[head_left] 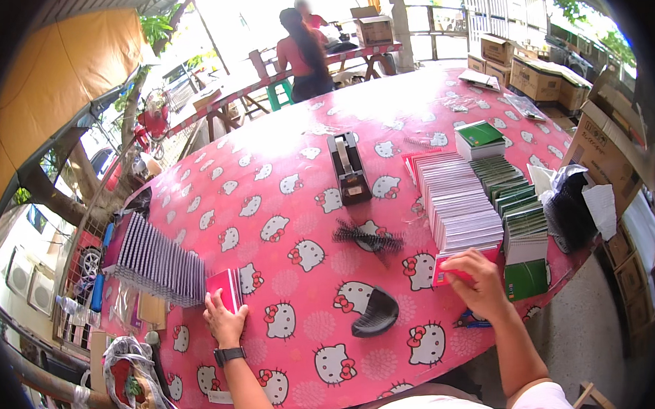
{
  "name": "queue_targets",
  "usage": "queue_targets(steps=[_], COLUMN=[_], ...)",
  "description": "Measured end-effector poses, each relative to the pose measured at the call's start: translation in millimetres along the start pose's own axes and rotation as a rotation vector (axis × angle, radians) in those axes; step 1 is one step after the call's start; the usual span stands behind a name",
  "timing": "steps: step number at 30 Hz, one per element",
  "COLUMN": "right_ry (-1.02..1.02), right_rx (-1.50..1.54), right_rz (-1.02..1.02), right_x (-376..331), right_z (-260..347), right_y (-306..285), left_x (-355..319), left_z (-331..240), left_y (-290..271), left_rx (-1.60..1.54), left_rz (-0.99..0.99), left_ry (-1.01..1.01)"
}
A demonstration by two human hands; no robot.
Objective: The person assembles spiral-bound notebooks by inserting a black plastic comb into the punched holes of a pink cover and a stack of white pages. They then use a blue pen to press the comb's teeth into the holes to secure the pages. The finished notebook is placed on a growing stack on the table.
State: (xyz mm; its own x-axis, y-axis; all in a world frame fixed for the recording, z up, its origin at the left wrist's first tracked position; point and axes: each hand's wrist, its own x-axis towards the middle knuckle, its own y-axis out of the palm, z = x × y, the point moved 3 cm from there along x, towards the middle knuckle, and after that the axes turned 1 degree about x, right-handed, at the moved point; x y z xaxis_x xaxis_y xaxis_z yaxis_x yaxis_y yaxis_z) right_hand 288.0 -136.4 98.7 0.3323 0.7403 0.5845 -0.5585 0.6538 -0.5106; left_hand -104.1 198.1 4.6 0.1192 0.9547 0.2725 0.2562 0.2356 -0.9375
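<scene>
A short stack of red-covered notebooks [223, 285] lies at the left of the table. My left hand [225, 322], with a dark watch on its wrist, closes around the stack's near end, thumb on its right side. On the right, my right hand [476, 277] pinches a red notebook [449, 260] at the near end of a long row of red notebooks [454, 198]. Left of my left hand leans a row of spiral-bound notebooks [160, 252]. A row of green notebooks [519, 208] runs beside the red row.
Mid-table are a black tape dispenser [350, 175], black bristly coils [366, 237] and a curved black object [375, 313]. A stuffed plastic bag [135, 385] hangs at the near left. Cardboard boxes [598, 146] stand on the right. People [303, 54] sit at another table beyond.
</scene>
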Motion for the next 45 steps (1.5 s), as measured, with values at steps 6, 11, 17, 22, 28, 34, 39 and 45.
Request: queue_targets(steps=[6, 11, 17, 22, 28, 34, 39, 45], right_ry=[0.346, 0.665, 0.933, 0.94, 1.058, 1.114, 1.154, 1.167], right_rx=[0.324, 0.222, 0.153, 0.282, 0.731, 0.715, 0.712, 0.661], right_rz=[0.575, 1.787, 2.005, 2.1, 2.306, 2.294, 2.248, 2.194], right_x=[-50.4, -181.0, -274.2, -328.8, -290.9, -291.6, -299.0, -320.1], right_z=[1.2, -29.0, -58.4, -92.6, -80.9, -74.9, -67.7, -64.3], right_y=[-27.5, 6.1, 38.5, 50.0, 25.6, 17.8, 12.7, 14.2], left_x=[-2.6, -3.6, -5.8, -2.3, -2.7, -4.3, -5.2, -4.2], left_z=[-1.5, -6.7, 7.1, -4.4, 4.5, 4.7, -1.3, 3.3], left_y=[-1.8, -2.7, 9.0, 5.1, 10.4, 7.3, 6.6, 6.4], left_rx=[0.014, 0.029, 0.025, 0.043, 0.038, 0.035, 0.04, 0.035], left_rz=[-0.029, -0.048, -0.065, -0.045, -0.094, -0.107, -0.082, -0.1], left_ry=[0.034, 0.045, 0.029, 0.035, 0.031, 0.038, 0.031, 0.033])
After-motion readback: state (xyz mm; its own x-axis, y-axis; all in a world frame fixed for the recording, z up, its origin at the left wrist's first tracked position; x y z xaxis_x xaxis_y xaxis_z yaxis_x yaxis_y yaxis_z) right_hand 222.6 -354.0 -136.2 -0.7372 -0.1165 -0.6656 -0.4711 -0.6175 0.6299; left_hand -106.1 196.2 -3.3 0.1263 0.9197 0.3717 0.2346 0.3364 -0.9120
